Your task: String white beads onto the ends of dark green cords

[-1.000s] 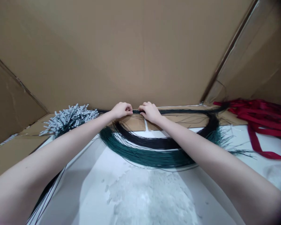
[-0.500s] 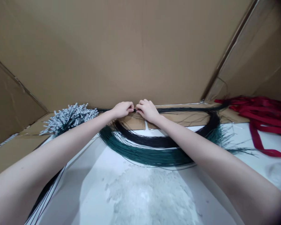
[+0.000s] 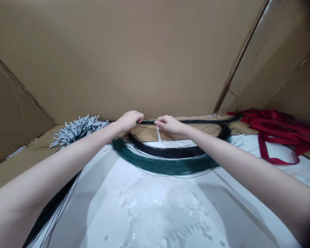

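Note:
A thin bundle of dark wires [image 3: 149, 122] runs level along the foot of the cardboard wall. My left hand [image 3: 130, 120] is closed around it, fingertips curled down and partly hidden. To the right, with a short stretch of wires between, my right hand [image 3: 169, 124] pinches at the same line with thumb and forefinger; whether it grips the whole bundle or a few strands is hard to see. Below both hands lie a curved bundle of black wires [image 3: 160, 151] and a curved bundle of dark green wires [image 3: 167, 166].
White-tipped stems [image 3: 79, 129] lie in a bunch at the left. Red ribbon [image 3: 268, 134] is heaped at the right. Cardboard walls [image 3: 150, 58] rise behind and at the sides. More black wires [image 3: 51, 206] hang under my left forearm, beside the white worktop [image 3: 144, 206].
My hands, almost touching before, now stand apart: the right has drawn to the right and its fingers have come into a pinch. The view has shifted slightly.

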`<state>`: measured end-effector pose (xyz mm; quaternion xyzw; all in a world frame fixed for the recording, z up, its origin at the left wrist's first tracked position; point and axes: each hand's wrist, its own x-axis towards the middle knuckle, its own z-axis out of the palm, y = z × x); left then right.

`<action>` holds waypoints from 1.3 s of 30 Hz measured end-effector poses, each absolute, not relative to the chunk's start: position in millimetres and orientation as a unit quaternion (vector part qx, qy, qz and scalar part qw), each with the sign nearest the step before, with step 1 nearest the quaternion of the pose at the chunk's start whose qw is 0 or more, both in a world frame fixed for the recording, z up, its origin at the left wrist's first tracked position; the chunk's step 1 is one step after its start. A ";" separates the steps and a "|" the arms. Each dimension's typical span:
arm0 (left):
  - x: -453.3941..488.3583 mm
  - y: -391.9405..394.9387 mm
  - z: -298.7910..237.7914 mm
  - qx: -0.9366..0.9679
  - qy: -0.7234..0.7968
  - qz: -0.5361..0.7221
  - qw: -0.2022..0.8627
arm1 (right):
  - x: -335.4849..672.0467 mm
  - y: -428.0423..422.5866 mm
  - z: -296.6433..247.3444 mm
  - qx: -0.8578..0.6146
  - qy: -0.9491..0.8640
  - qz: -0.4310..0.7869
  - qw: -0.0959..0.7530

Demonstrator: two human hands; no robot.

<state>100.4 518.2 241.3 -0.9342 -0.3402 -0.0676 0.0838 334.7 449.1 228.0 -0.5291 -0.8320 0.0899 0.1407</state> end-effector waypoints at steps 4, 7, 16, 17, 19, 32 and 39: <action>80.8 513.8 252.3 -0.926 -0.360 -0.047 0.107 | 391.4 431.5 243.8 -0.564 -0.814 0.068 0.120; 66.8 512.3 258.1 -0.918 -0.378 -0.037 0.116 | 444.6 416.1 257.1 -0.603 -0.790 0.021 0.108; 57.6 512.2 263.1 -0.899 -0.419 -0.011 0.129 | 538.9 381.7 275.9 -0.716 -0.674 -0.165 0.080; 57.0 512.3 263.7 -0.897 -0.422 -0.009 0.130 | 543.7 379.9 277.5 -0.724 -0.662 -0.179 0.080; 54.5 512.5 264.8 -0.894 -0.428 -0.007 0.131 | 552.7 376.1 281.2 -0.740 -0.637 -0.201 0.083; 47.5 502.4 263.6 -0.885 -0.448 0.005 0.127 | 569.0 344.4 311.0 -0.814 -0.481 -0.262 0.194; 63.6 460.9 265.1 -0.903 -0.422 -0.036 0.068 | 530.4 311.6 333.3 -0.741 -0.531 -0.243 0.332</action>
